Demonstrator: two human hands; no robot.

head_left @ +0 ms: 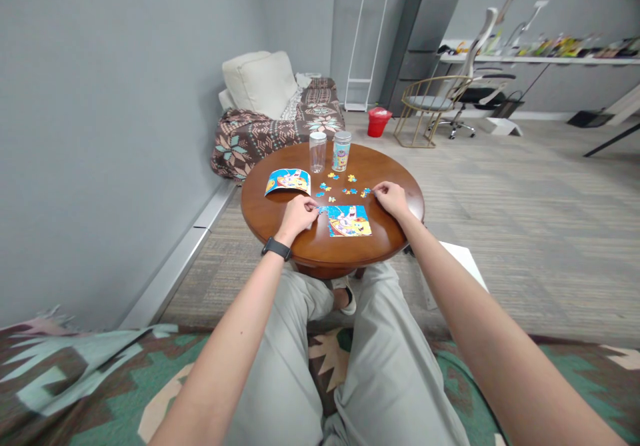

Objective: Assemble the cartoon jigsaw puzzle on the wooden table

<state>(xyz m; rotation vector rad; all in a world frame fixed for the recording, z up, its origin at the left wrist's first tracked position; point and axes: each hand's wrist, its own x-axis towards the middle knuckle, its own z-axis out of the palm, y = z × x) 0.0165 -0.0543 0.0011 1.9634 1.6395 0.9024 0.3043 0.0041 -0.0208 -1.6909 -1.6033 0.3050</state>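
Note:
A partly joined jigsaw puzzle [350,222] with a cartoon picture lies flat near the front of the round wooden table [265,223]. At its left edge, my left hand [299,215], with a black band on the wrist, pinches a small blue puzzle piece [323,210]. My right hand [391,198] is closed at the fingertips on a blue puzzle piece [367,191] beyond the puzzle's upper right corner. Between the hands lie several loose puzzle pieces [332,176], blue and yellow. A curved picture sheet [289,181] rests behind my left hand.
Behind the pieces stand a clear jar [317,153] and a jar with a cartoon label [341,153]. Past the table are a sofa [280,129] with a patterned cover, a red bin [379,122] and a gold-framed chair [425,103]. A white box [463,263] sits at right.

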